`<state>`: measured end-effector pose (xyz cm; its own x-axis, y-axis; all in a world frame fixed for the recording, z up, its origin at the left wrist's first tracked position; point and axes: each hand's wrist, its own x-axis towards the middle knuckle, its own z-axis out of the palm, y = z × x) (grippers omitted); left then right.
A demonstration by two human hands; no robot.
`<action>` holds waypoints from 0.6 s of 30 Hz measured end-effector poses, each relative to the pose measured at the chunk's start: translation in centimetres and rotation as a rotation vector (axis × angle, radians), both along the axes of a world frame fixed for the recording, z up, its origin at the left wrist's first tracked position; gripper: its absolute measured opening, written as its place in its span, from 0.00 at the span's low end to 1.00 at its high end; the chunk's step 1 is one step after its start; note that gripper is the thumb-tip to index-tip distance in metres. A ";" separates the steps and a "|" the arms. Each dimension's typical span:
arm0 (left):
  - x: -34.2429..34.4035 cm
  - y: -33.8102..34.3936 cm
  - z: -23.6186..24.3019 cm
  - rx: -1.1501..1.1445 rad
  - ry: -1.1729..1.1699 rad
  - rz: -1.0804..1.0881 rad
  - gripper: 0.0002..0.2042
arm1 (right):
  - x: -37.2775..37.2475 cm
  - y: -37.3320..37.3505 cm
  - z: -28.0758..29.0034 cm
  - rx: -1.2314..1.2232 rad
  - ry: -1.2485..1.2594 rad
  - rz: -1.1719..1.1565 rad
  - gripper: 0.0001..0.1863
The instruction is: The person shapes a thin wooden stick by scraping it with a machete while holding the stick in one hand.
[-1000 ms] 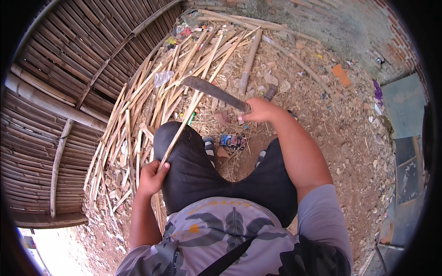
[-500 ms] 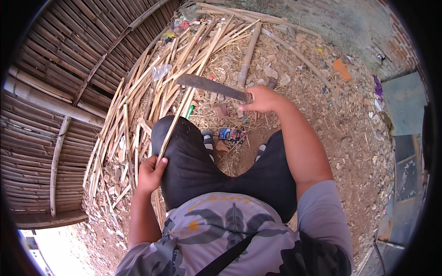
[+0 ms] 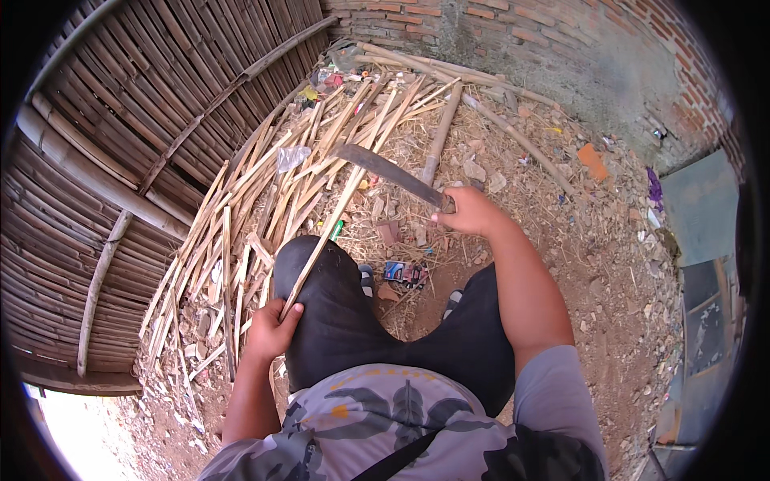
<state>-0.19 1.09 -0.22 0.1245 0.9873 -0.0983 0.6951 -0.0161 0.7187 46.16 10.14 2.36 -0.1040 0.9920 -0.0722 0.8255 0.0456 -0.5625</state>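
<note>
My left hand [image 3: 274, 327] is closed around the near end of a long, pale split-bamboo strip [image 3: 327, 232]. The strip slants over my left knee and away toward the far pile. In my right hand [image 3: 472, 212] is the handle of a machete, its fingers wrapped round it. The dark, broad machete blade [image 3: 393, 174] points left and crosses the strip near its tip; whether the two touch, I cannot tell. Both my knees [image 3: 309, 264] are bent in dark trousers beneath.
Many bamboo strips [image 3: 233, 210] lie heaped at the left beside a slatted bamboo wall [image 3: 152, 96]. Thick poles [image 3: 443, 132] rest on the debris-strewn ground ahead. A brick wall [image 3: 553, 48] closes the far side. Between my feet lies a small coloured packet [image 3: 405, 274].
The view has tilted up, showing more of the brick wall. Against the ground, the machete has shifted slightly right and farther off. My left hand keeps hold of the strip.
</note>
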 end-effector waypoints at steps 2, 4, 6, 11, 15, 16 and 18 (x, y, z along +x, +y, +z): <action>-0.2 0.0 -0.5 0.009 0.025 0.002 0.21 | -0.7 -0.1 0.3 0.000 -0.100 0.008 0.26; -0.2 0.1 -0.5 0.014 0.049 0.012 0.22 | -1.6 -0.2 0.3 0.001 -0.160 0.052 0.25; 0.1 -0.1 0.0 0.017 0.071 0.023 0.22 | -2.8 -0.5 0.3 -0.002 -0.176 0.130 0.24; 0.4 -0.5 0.4 0.053 0.087 0.013 0.23 | -0.9 0.0 -0.4 -0.052 -0.029 0.087 0.25; 0.7 -0.3 0.8 0.070 0.149 -0.005 0.23 | 0.5 0.1 -0.5 -0.075 0.017 -0.036 0.25; 0.7 -0.2 0.8 0.062 0.146 -0.003 0.23 | 0.3 -0.1 -0.4 -0.084 -0.008 -0.041 0.25; 0.7 -0.3 0.8 0.047 0.142 0.004 0.24 | -0.8 -0.4 -1.0 -0.052 -0.058 0.043 0.25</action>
